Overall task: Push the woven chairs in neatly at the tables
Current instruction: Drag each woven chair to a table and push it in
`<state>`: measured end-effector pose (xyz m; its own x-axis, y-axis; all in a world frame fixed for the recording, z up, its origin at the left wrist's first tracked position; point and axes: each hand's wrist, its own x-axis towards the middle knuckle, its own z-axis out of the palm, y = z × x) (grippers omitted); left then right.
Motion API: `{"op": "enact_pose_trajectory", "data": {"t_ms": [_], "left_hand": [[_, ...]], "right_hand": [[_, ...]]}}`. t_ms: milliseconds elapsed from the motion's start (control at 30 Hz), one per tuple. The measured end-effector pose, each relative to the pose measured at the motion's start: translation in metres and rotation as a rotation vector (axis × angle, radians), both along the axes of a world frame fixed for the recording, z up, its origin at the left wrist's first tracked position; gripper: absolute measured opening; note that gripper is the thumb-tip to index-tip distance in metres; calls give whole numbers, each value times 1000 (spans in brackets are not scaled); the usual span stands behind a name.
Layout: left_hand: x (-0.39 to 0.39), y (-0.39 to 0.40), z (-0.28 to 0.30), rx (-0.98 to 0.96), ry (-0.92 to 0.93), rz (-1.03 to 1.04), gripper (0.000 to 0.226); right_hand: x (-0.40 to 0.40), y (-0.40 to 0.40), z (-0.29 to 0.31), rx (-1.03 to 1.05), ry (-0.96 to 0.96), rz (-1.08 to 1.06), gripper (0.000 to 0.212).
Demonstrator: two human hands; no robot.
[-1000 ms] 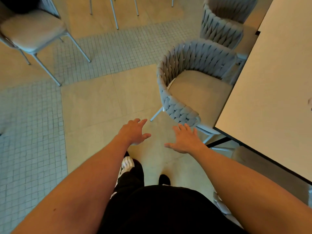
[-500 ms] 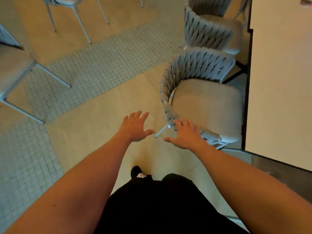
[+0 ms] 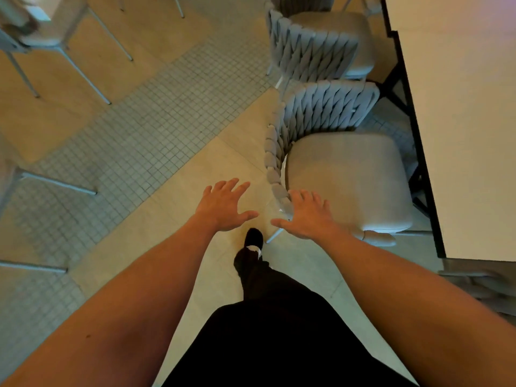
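While both hands hover with fingers spread and nothing held, the task looks only partly done. In the head view, the nearer grey woven-backed chair with a beige cushion (image 3: 346,180) stands angled beside the pale rectangular worktop (image 3: 460,135), its seat mostly out in the aisle and only the far edge near the worktop's dark rim. The right hand (image 3: 308,216) is at the lower end of that chair's woven armrest, touching or just short of it; the frame does not settle which. The left hand (image 3: 223,209) hangs over bare floor, apart from the chair. A second woven grey chair (image 3: 315,48) behind it sits closer in, though whether fully tucked is hard to judge.

Open tiled floor (image 3: 125,152) lies to the left, giving room to step and swing the near chair square. Metal-legged chairs (image 3: 55,46) stand well apart across the aisle. The worktop's black frame and legs look likely to catch the seat's far corner.
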<state>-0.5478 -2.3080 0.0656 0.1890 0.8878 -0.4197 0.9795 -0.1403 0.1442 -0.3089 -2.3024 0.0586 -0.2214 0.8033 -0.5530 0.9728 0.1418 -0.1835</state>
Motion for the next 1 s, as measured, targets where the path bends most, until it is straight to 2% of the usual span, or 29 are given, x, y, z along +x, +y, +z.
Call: {"op": "enact_pose_trajectory", "data": {"t_ms": [467, 1000], "left_hand": [[-8, 200, -1, -39, 7, -320, 92], [55, 369, -23, -194, 103, -947, 95]], "right_hand": [[-17, 107, -4, -104, 23, -323, 103], [-32, 149, -27, -142, 53, -908, 103]]}}
